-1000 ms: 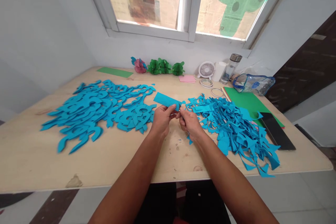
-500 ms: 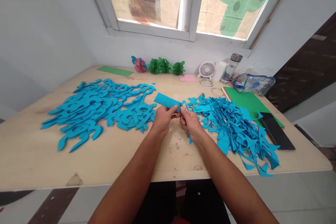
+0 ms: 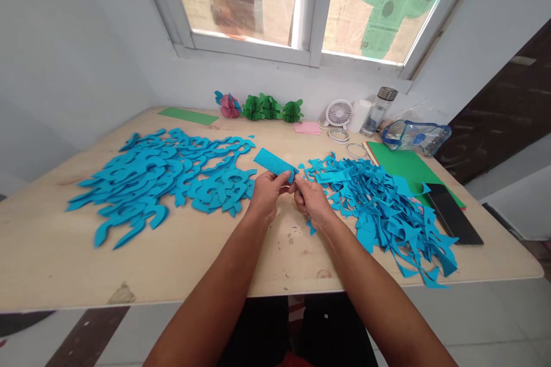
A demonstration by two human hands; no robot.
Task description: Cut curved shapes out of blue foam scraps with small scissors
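My left hand [image 3: 267, 195] pinches the near end of a folded strip of blue paper [image 3: 272, 163] that sticks up and away to the left. My right hand [image 3: 313, 202] is closed right beside it, fingers curled at the same end of the strip; what it grips there is hidden. Both hands hover over the middle of the pale wooden table [image 3: 181, 252]. A wide spread of blue cut-out shapes [image 3: 159, 178] lies left of my hands. A heap of blue paper offcuts [image 3: 383, 212] lies to the right.
Green paper sheets [image 3: 402, 165], a black phone [image 3: 454, 213] and a clear pouch [image 3: 415, 136] sit at the right. Along the back wall stand honeycomb paper ornaments [image 3: 267, 109], pink notes [image 3: 307, 128], tape rolls [image 3: 340, 135], a small fan [image 3: 338, 113] and a bottle [image 3: 377, 110].
The blue strip has tilted slightly, its far end lifting a little; my hands stay together in nearly the same place.
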